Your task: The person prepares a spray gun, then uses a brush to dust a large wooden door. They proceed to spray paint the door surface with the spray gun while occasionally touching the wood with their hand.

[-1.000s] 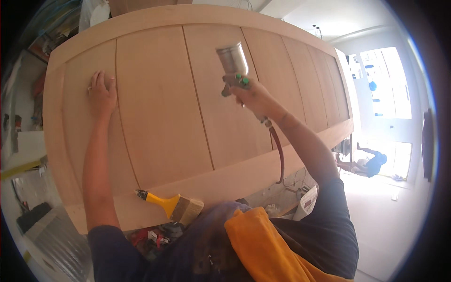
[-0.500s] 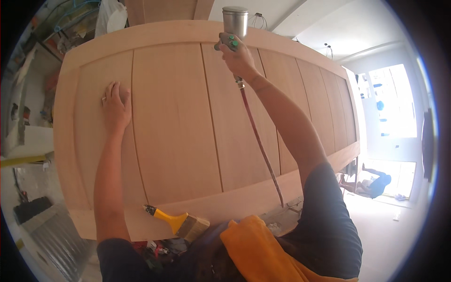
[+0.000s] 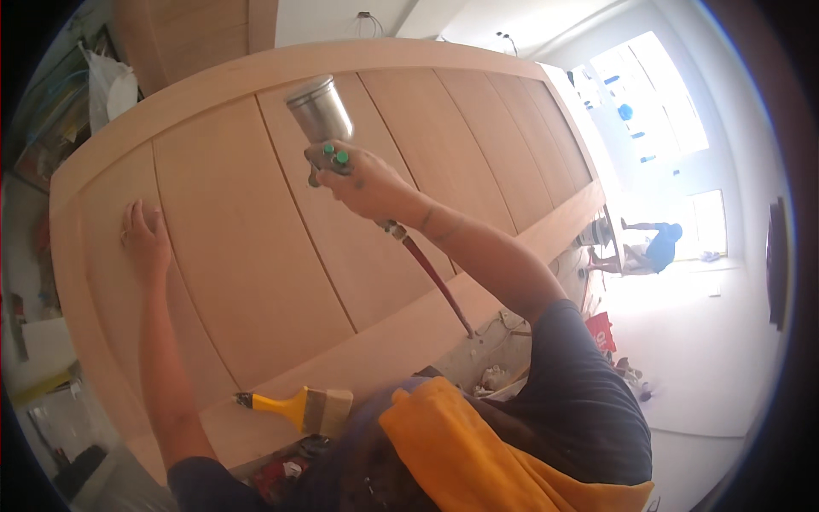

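Note:
My right hand [image 3: 368, 183] grips a spray gun [image 3: 324, 115] with a silver metal cup on top and green knobs, held above a large wooden door panel [image 3: 247, 247]. From the gun's handle a dark red hose [image 3: 435, 282] runs down toward my body. On the panel's left part my left hand [image 3: 147, 239] rests flat, fingers stretched out and holding nothing. A paintbrush [image 3: 299, 408] with a yellow handle and wide pale bristles lies on the panel's near edge, close to my left forearm.
An orange cloth [image 3: 444, 435] hangs over my front. Another wooden panel [image 3: 192, 38] stands beyond the far edge, beside a white plastic bag [image 3: 109, 81]. At the right, a person in a blue top [image 3: 661, 247] is low near a bright doorway. A red bag [image 3: 601, 331] lies on the floor.
The view has turned, tilting the panel in the picture. My right hand has brought the spray gun lower and leftward over the panel. My left hand still rests on the wood.

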`<state>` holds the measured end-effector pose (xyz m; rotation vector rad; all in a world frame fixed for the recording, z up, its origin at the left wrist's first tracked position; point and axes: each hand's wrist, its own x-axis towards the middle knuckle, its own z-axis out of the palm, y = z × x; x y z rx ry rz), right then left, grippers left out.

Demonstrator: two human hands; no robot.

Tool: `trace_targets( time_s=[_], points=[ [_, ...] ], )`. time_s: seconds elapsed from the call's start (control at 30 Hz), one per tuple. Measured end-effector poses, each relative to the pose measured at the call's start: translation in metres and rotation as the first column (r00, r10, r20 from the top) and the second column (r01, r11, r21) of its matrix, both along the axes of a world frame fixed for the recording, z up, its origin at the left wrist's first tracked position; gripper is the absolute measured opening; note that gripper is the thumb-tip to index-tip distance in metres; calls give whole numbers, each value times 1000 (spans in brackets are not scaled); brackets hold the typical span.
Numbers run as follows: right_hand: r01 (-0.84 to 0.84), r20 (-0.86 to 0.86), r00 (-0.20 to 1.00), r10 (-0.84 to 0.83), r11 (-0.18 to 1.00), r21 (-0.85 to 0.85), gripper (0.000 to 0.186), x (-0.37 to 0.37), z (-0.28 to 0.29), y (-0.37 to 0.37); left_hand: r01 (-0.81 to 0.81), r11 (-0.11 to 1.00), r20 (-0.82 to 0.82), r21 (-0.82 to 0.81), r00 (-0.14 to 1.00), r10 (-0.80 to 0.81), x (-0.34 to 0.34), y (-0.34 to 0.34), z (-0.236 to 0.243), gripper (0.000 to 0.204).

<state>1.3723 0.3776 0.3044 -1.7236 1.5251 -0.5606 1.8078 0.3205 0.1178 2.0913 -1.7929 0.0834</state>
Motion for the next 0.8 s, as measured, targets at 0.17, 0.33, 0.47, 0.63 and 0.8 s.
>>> trace_targets(
  time_s=[0.17,0.33,0.47,0.63,0.8],
  points=[
    [11,-64,998,-4,994,109,43,-8,9,64,-105,981,88,164,992,91,-9,6,14,61],
    [13,-51,999,1,965,262,43,-12,16,109,-45,999,14,26,999,45,-7,6,9,60],
    [-9,-117,992,46,955,295,42,-12,18,130,26,990,-18,-137,999,-28,8,5,-6,59],
    [-17,-62,997,45,916,401,42,-19,27,152,39,987,32,-154,999,-34,7,-1,-4,59],
    [-56,29,998,48,871,488,43,-23,22,176,23,991,23,-131,1000,-20,3,1,-1,60]
  ],
)
